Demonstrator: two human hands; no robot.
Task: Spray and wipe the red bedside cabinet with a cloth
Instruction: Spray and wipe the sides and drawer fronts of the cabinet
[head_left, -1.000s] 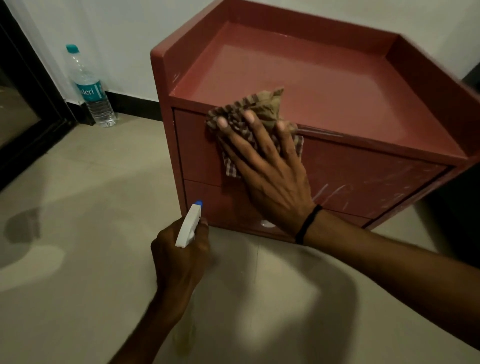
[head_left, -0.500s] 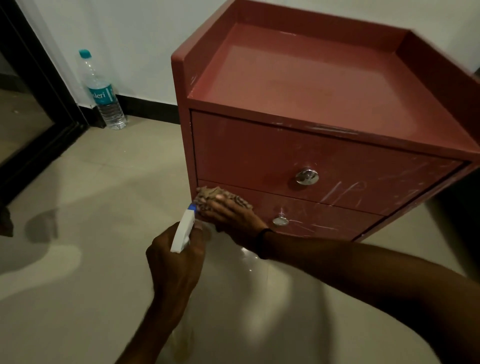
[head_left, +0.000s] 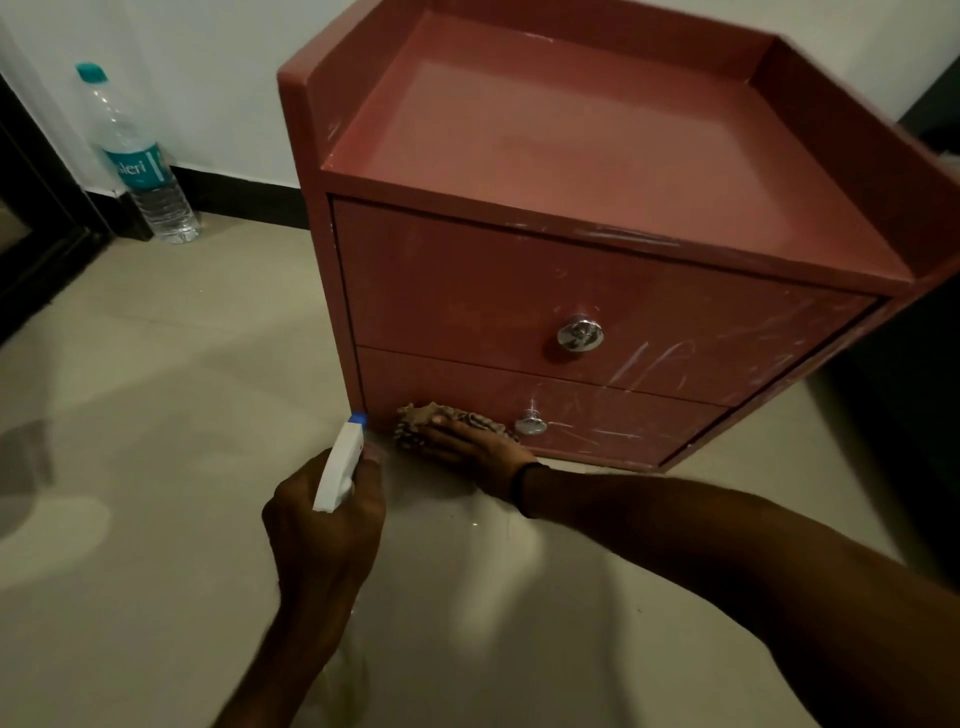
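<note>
- Our right hand (head_left: 470, 447) lies flat, its fingers (head_left: 441, 432) together and pressing one checked cloth (head_left: 447, 418) against the lower drawer, low in the centre of the frame.
- Our left hand (head_left: 324, 514), lower centre-left, has its fingers wrapped tight around one spray bottle (head_left: 340, 467); the blue nozzle points at the cabinet's bottom left corner, just beside the cloth.
- A dark band (head_left: 522, 486) circles the right wrist.
- The red bedside cabinet (head_left: 545, 156) fills the upper right of the frame, standing on the tiled floor (head_left: 156, 389).
- We count two drawers, each with one metal knob: upper knob (head_left: 580, 334), lower knob (head_left: 530, 423) just right of the cloth.
- Pale scratch marks streak both drawer fronts on the right.
- One clear water bottle (head_left: 140, 161) with a teal cap stands at the wall, upper left, well apart from the cabinet.
</note>
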